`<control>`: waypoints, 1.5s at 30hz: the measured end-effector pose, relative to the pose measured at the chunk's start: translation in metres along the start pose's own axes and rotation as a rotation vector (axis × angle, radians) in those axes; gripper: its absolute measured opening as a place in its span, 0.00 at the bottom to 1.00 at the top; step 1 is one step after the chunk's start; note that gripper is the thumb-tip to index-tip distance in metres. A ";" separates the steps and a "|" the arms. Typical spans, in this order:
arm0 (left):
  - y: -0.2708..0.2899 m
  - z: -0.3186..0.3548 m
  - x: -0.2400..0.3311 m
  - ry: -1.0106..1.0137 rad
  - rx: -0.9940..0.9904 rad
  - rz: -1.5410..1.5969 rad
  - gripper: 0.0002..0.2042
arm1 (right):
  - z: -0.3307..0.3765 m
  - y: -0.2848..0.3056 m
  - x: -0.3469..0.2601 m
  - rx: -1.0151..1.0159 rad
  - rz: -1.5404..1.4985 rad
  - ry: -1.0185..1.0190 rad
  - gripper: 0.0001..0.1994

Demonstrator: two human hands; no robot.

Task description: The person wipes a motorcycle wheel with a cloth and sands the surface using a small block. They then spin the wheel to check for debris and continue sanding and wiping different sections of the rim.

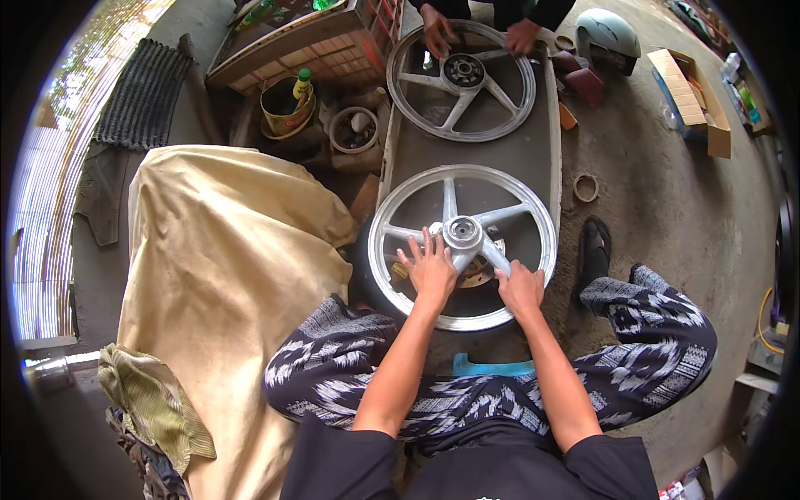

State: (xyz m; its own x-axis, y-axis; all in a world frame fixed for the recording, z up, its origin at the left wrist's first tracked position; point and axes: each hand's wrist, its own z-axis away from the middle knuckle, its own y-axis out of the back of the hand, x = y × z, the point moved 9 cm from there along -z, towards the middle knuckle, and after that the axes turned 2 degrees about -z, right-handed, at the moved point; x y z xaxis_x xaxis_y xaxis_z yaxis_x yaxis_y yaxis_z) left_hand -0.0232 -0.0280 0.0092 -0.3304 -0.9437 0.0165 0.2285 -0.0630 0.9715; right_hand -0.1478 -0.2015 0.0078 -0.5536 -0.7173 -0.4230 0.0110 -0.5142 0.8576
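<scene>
A silver-grey spoked wheel rim (450, 185) lies flat in front of me, its round hub facing up. My left hand (432, 271) rests on it just left of the hub, fingers spread over a spoke. At the lower right spoke my right hand (522, 290) is closed, its fingertips against the metal; whatever may be inside the fingers is hidden. Through the gaps between the spokes, some small parts (477, 273) show beneath the wheel.
Beyond, a co-worker's hands touch a second spoked wheel (450, 112) on the long tray (546, 158). To the left are a beige cloth cover (233, 242), a yellow bucket (279, 117) and a crate (308, 46). A helmet (607, 35), cardboard box (692, 92) and ring (586, 187) are at right.
</scene>
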 end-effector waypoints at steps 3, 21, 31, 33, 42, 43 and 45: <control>0.009 -0.005 -0.001 0.057 0.010 0.047 0.24 | 0.001 -0.002 0.001 0.030 -0.011 0.012 0.17; 0.009 -0.018 -0.029 0.213 0.060 0.068 0.23 | 0.001 0.005 -0.006 0.018 -0.041 0.023 0.17; 0.000 0.002 -0.001 0.172 -0.073 0.206 0.24 | 0.004 0.006 0.000 0.019 -0.023 0.001 0.17; 0.006 0.000 -0.010 0.242 -0.115 0.211 0.25 | 0.003 0.007 -0.003 0.025 -0.026 0.013 0.17; 0.001 0.031 0.005 0.258 -0.001 0.306 0.24 | 0.003 0.004 0.001 0.039 -0.016 0.003 0.18; 0.004 0.034 0.004 0.261 -0.005 0.303 0.24 | 0.002 0.004 0.001 0.018 -0.015 -0.005 0.17; 0.005 0.022 0.005 0.288 -0.025 0.293 0.24 | -0.002 0.005 -0.001 -0.027 -0.019 -0.024 0.17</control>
State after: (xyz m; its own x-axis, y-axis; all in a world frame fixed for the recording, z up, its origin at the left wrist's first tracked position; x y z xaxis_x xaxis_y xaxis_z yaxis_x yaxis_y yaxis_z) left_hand -0.0441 -0.0254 0.0190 0.0205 -0.9750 0.2211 0.2979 0.2170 0.9296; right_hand -0.1454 -0.2043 0.0123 -0.5734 -0.6961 -0.4321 0.0224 -0.5405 0.8410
